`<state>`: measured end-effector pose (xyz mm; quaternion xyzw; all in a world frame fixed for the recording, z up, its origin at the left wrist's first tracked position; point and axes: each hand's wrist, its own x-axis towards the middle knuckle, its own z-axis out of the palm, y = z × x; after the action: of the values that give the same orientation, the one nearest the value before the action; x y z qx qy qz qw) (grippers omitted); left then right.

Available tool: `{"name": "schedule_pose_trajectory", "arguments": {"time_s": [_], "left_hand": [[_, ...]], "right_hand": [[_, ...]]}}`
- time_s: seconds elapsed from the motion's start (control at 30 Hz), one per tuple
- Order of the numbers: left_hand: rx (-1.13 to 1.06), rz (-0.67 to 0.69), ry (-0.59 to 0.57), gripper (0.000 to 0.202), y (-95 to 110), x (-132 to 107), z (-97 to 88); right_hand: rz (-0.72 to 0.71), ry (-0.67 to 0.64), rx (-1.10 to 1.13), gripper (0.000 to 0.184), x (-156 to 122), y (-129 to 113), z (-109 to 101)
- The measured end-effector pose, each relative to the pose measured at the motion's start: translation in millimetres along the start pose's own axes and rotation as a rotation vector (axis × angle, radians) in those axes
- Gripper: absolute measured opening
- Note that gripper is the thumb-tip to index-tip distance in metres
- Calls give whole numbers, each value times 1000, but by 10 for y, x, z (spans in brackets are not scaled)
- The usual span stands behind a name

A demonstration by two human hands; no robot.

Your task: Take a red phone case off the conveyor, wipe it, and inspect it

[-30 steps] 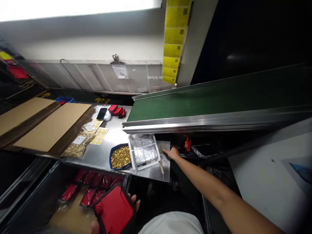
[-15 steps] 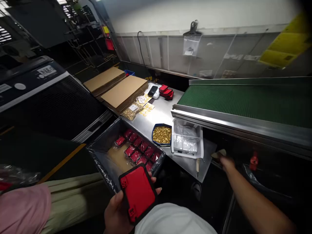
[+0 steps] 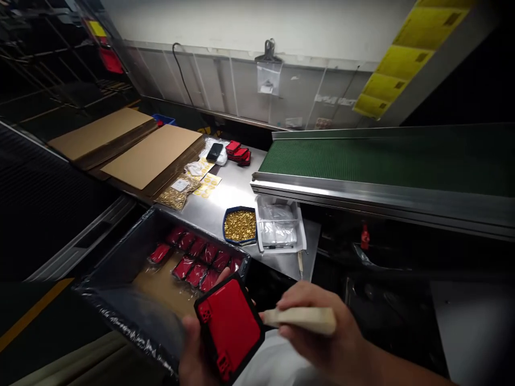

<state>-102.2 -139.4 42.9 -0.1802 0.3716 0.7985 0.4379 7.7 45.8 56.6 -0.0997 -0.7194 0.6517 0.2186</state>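
Low in front of the person, the left hand (image 3: 192, 356) cradles a red plate with a black rim (image 3: 231, 324), fingers curled round its edges. It looks stiff and light, best gripped by the rim. The right hand (image 3: 325, 340) is closed around a pale handle (image 3: 301, 319). The handle's tip is blurred, and the left palm is hidden.

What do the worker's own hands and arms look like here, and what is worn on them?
Both hands are bare, with no gloves. The right hand, partly behind a pale handle, shows no ring or watch, and no sleeve shows on its forearm up to the frame edge. The left hand is mostly hidden behind the red case; its visible part shows nothing worn.
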Motion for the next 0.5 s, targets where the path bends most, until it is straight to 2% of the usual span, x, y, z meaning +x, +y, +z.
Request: {"name": "schedule_pose_trajectory", "arguments": {"time_s": [0.03,0.1,0.23,0.37,0.5], "left_hand": [[6,0,-21,81,-13,32,-61],[16,17,-41,77,-30,74,-192],[4,-23,-24,73,-3,62,-353],[-73,-17,-89,67,28,-47,-217],[-142,-132,-115,64,9,-168,-44]], "right_hand": [[-105,-38,-21,27,118,-134,119],[-204,-104,-81,25,274,-273,291],[-212,-254,-166,21,297,-267,419],[-196,-207,-200,19,227,-269,477],[-265,-319,-233,21,198,-309,554]]}}
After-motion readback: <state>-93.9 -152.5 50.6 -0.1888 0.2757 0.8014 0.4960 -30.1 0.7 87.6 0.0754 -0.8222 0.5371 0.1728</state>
